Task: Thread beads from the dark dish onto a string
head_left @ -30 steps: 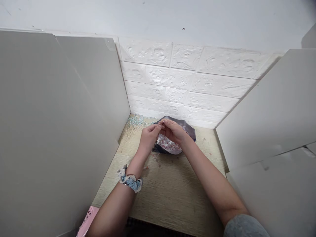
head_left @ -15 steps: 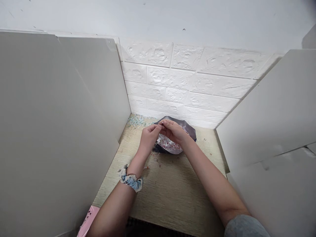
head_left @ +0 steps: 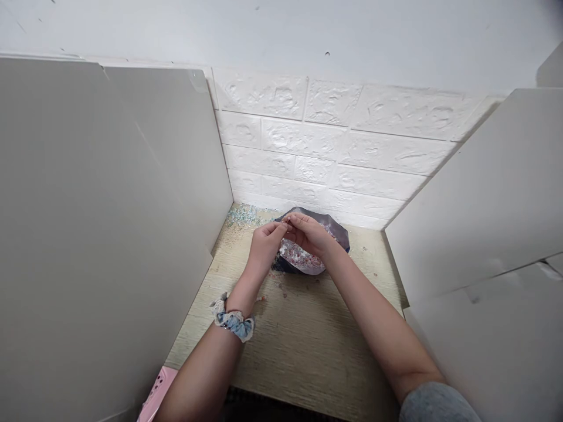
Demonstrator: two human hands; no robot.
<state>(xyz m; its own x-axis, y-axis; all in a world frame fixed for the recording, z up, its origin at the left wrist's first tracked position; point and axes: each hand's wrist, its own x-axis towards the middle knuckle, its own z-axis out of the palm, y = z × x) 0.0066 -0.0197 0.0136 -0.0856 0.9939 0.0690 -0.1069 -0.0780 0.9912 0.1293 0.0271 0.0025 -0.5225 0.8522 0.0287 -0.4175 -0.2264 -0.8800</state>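
Above a dark bag (head_left: 338, 230) with its mouth spread wide, my two hands meet at the fingertips. Pink and clear beads (head_left: 303, 256) fill the bag. My left hand (head_left: 267, 239) is closed in a pinch, and what lies between its fingers is too small to name. Fingers of my right hand (head_left: 310, 233) are also pinched together, touching the left fingertips; any item in them cannot be made out. A blue and white scrunchie (head_left: 235, 322) circles my left wrist.
Pale blue beads (head_left: 246, 215) are scattered at the back left of the wooden table (head_left: 308, 340). Grey panels stand at left (head_left: 109, 234) and right (head_left: 484, 223), with a white brick-pattern wall (head_left: 299, 138) behind. A pink object (head_left: 158, 392) is at lower left.
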